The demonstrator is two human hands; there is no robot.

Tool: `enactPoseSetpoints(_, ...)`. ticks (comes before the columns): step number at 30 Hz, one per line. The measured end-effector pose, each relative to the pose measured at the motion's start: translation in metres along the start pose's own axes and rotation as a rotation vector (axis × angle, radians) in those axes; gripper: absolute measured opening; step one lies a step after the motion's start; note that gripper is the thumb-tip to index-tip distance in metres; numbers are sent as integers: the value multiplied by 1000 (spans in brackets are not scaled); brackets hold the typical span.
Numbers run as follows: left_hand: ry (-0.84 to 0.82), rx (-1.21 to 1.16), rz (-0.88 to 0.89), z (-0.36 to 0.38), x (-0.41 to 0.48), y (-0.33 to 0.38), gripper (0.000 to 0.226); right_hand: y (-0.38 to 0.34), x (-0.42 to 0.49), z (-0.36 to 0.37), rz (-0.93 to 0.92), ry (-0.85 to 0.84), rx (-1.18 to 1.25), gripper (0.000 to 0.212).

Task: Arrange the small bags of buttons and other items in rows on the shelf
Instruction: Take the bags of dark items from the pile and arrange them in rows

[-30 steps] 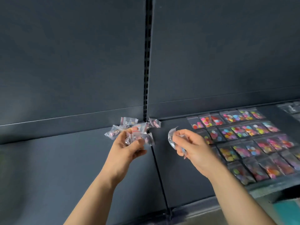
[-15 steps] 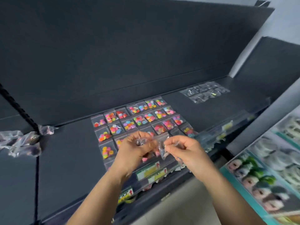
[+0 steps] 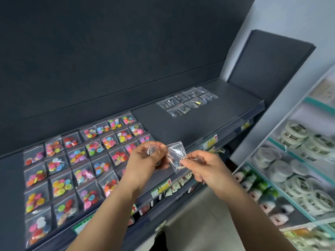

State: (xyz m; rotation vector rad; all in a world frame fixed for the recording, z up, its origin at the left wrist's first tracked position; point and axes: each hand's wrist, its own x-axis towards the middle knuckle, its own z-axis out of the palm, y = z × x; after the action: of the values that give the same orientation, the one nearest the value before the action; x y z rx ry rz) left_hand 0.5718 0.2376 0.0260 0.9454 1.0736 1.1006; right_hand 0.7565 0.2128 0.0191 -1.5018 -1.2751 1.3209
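So far left on the dark shelf [image 3: 172, 127] there's a big grid of button bags [image 3: 81, 160], all bright mixed colours, laid flat in neat rows running from the near edge back toward the rear panel. The near right corner of that grid is hidden behind the left hand [image 3: 146, 160]. That hand is up over the shelf front with its fingers curled round a wad of clear plastic [image 3: 151, 150], looks like more little bags but too blurry to be sure. Its fingertips meet the left edge of a clear bag [image 3: 176, 154] that hangs in the air between both hands, just above the shelf's front lip, not on the shelf yet. Something small and dark sits in its bottom corner. The right hand [image 3: 204, 165] pinches that bag's lower right side between thumb and forefinger, other fingers tucked in.

Further right and far back on the same shelf is a smaller block of clear bags with dark bits [image 3: 188, 101], well apart from the button grid. Price tags [image 3: 210, 142] run along the shelf front, and at the far right there's another rack with round tins [image 3: 293, 134]
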Motion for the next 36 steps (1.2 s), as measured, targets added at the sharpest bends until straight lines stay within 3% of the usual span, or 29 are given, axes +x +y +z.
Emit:
enactPoseSetpoints(8,-25,12,-111,46,98,0,35,-8,92,-62,6,51,79,7)
enactPoseSetpoints(16,44,184,-87,76,178,-2,8,-20,171,-106,86,-60,14,12)
enactPoseSetpoints(24,358,280,-179,84,220,-36,15,-7,243,-121,150,-207,-185,6)
enactPoseSetpoints(31,624,416,-218,96,225,-54,20,9,283,-121,130,-434,-398,24)
enactPoseSetpoints(36,720,505,-263,100,229,-56,26,10,298,-118,66,-499,-579,33)
